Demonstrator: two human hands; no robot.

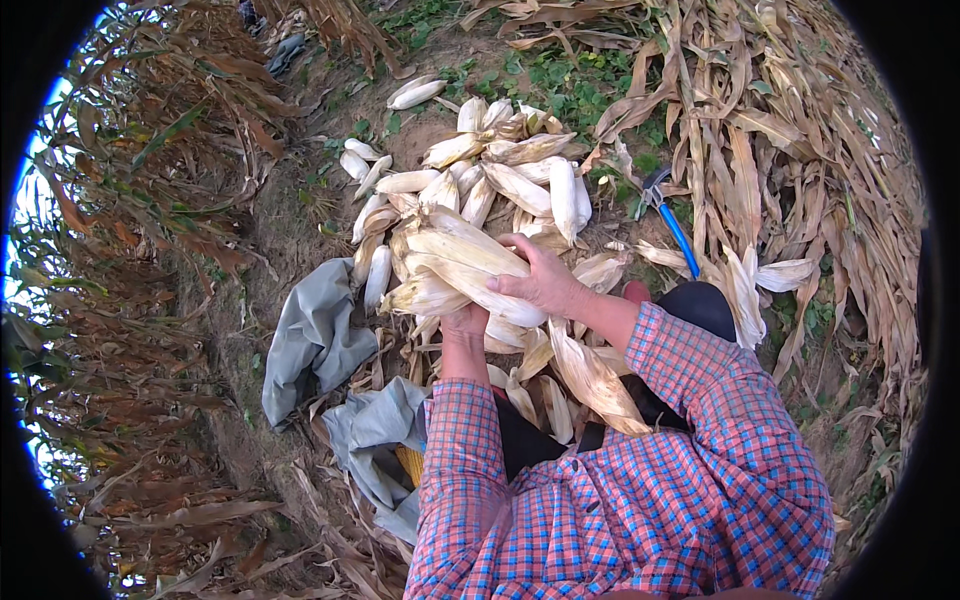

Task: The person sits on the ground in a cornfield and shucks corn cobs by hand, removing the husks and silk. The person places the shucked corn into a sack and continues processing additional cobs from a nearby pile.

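Both my hands are on a dry-husked ear of corn (pixel 480 274) above a heap of husked-in ears. My right hand (pixel 546 277) lies on its right end, thumb and fingers on the husk. From below, my left hand (pixel 466 321) supports it; its fingers are hidden under the husks. Beyond my hands, several pale ears (pixel 517 187) lie piled on the soil. Another ear in brown husk (pixel 596 379) and loose husks (pixel 556 409) lie near my lap.
A blue-handled tool with a curved metal head (pixel 679 236) lies to the right. Grey cloth or sacking (pixel 315 330) is at the left, with more grey cloth (pixel 379 435) around a yellow corn ear (pixel 411 463) nearer me. Cut dry stalks (pixel 742 150) lie at right; standing corn (pixel 127 300) lines the left.
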